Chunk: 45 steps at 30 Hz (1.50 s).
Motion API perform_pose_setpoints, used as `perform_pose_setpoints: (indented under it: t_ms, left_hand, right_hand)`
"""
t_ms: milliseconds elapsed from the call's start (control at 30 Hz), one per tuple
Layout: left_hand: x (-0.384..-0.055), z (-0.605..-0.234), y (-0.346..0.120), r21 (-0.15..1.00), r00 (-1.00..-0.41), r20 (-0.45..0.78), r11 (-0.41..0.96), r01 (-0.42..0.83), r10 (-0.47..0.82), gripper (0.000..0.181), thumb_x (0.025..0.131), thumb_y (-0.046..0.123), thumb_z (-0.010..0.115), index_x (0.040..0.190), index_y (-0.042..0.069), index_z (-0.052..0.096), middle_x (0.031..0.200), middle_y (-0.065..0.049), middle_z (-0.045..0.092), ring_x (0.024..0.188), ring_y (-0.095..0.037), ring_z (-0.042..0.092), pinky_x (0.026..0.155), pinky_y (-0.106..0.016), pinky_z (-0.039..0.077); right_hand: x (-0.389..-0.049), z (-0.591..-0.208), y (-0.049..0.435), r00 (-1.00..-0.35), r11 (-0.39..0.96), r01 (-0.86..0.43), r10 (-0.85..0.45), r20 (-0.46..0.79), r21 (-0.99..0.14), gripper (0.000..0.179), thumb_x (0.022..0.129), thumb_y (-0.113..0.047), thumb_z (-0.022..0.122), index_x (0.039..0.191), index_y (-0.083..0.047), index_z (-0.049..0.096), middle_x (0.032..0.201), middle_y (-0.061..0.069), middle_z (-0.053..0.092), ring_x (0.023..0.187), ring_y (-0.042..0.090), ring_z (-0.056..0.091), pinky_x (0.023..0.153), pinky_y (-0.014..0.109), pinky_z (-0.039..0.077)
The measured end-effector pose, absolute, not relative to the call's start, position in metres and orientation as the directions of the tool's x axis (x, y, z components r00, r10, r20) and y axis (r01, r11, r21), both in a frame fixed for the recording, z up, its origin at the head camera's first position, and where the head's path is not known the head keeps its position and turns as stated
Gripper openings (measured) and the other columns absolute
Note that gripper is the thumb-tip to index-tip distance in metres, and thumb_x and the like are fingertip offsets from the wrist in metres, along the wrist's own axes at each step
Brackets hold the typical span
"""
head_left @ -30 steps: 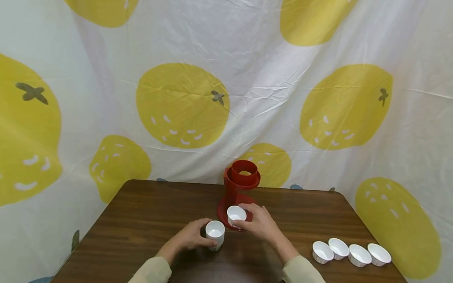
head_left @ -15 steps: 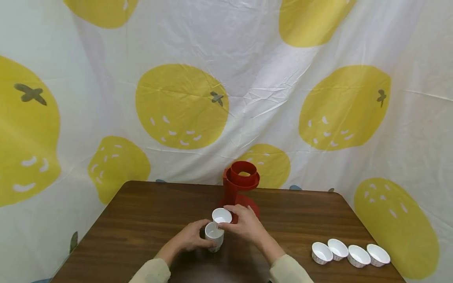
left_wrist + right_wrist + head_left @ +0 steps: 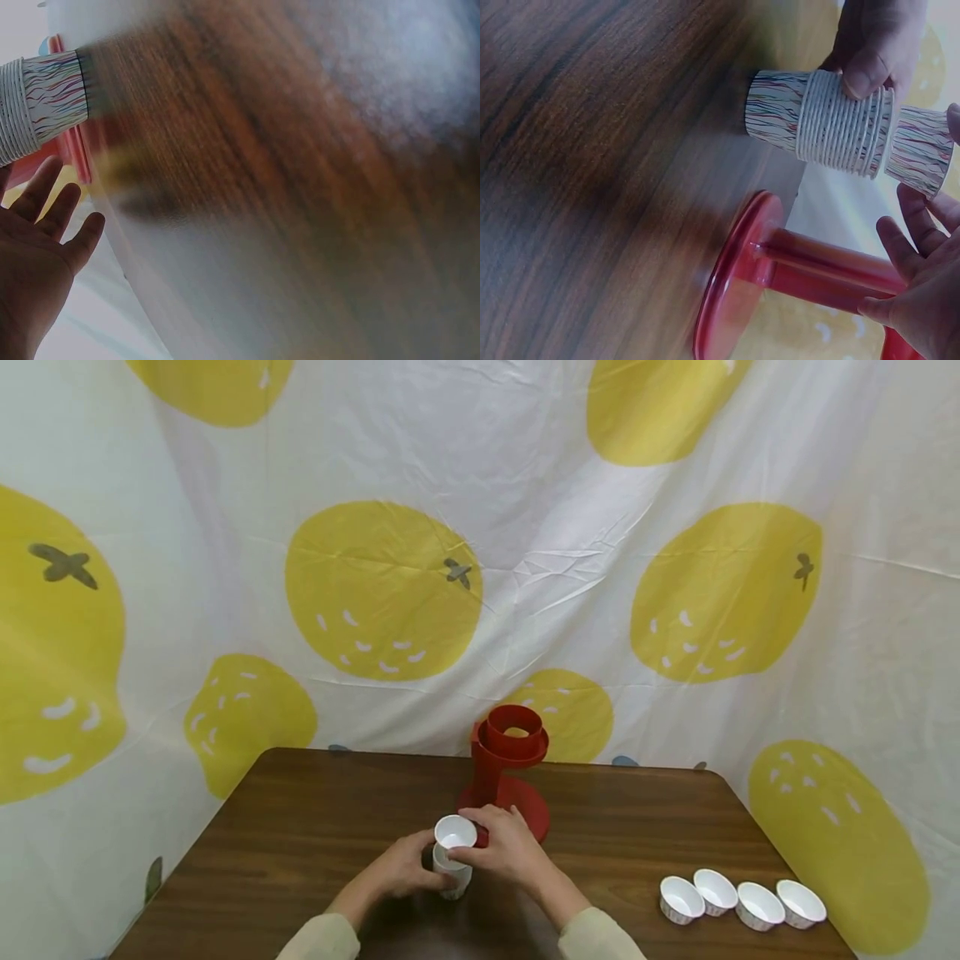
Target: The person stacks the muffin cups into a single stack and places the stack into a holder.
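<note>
In the head view my left hand (image 3: 401, 866) holds an upright stack of nested white paper cups (image 3: 840, 124) at the table's front middle. My right hand (image 3: 510, 847) pinches a single paper cup (image 3: 455, 832) right over the mouth of that stack. The right wrist view shows wavy coloured lines on both, with the single cup (image 3: 921, 150) at the stack's rim, slightly tilted to it. Whether its base sits inside cannot be told. In the left wrist view several fingers of the left hand (image 3: 37, 255) spread out beside the stack.
A red plastic stand (image 3: 491, 772) with a ring on top and a round base is just behind the hands. Several loose paper cups (image 3: 760, 906) stand at the right of the brown wooden table (image 3: 322, 810). A lemon-print cloth (image 3: 540, 560) hangs behind.
My right hand has carried the single cup left and downward, from in front of the red stand to over the stack. My left hand has stayed on the stack.
</note>
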<state>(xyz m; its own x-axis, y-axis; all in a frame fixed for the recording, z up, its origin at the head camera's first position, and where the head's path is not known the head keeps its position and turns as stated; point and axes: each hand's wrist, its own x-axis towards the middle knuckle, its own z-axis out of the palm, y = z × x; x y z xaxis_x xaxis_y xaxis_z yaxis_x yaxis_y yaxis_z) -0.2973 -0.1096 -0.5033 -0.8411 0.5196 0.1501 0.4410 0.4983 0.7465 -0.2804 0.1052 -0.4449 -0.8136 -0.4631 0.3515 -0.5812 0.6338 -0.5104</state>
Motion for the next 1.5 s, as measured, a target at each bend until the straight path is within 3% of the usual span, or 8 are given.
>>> perform_pose_setpoints:
  t_ms: [500, 800, 1500]
  left_hand:
    - [-0.300, -0.505, -0.111, 0.742, -0.831, 0.171, 0.486, 0.461, 0.529, 0.057, 0.076, 0.035, 0.084, 0.123, 0.010, 0.062, 0.110, 0.002, 0.066, 0.100, -0.019, 0.059, 0.088, -0.042, 0.047]
    - [-0.300, -0.505, -0.111, 0.728, -0.829, 0.186, 0.492, 0.477, 0.528, 0.046, 0.076, 0.032, 0.084, 0.112, 0.011, 0.064, 0.099, 0.006, 0.064, 0.091, -0.014, 0.058, 0.081, -0.035, 0.046]
    - [-0.298, -0.501, -0.110, 0.728, -0.827, 0.177, 0.494, 0.475, 0.534, 0.052, 0.075, 0.029, 0.085, 0.118, 0.010, 0.063, 0.106, 0.003, 0.065, 0.096, -0.018, 0.058, 0.084, -0.040, 0.046]
  right_hand:
    - [-0.280, -0.456, 0.103, -0.822, 0.656, -0.570, -0.471, 0.322, -0.495, 0.058, 0.079, -0.043, 0.082, 0.121, -0.005, 0.068, 0.108, 0.004, 0.068, 0.101, 0.022, 0.060, 0.102, 0.071, 0.027]
    - [-0.280, -0.463, 0.102, -0.828, 0.664, -0.559, -0.477, 0.293, -0.497, 0.059, 0.077, -0.044, 0.083, 0.121, -0.009, 0.068, 0.110, 0.002, 0.068, 0.104, 0.021, 0.059, 0.101, 0.071, 0.028]
    - [-0.279, -0.467, 0.105, -0.845, 0.682, -0.532, -0.467, 0.262, -0.501, 0.068, 0.077, -0.052, 0.081, 0.126, -0.009, 0.065, 0.112, 0.002, 0.067, 0.104, 0.020, 0.059, 0.102, 0.069, 0.028]
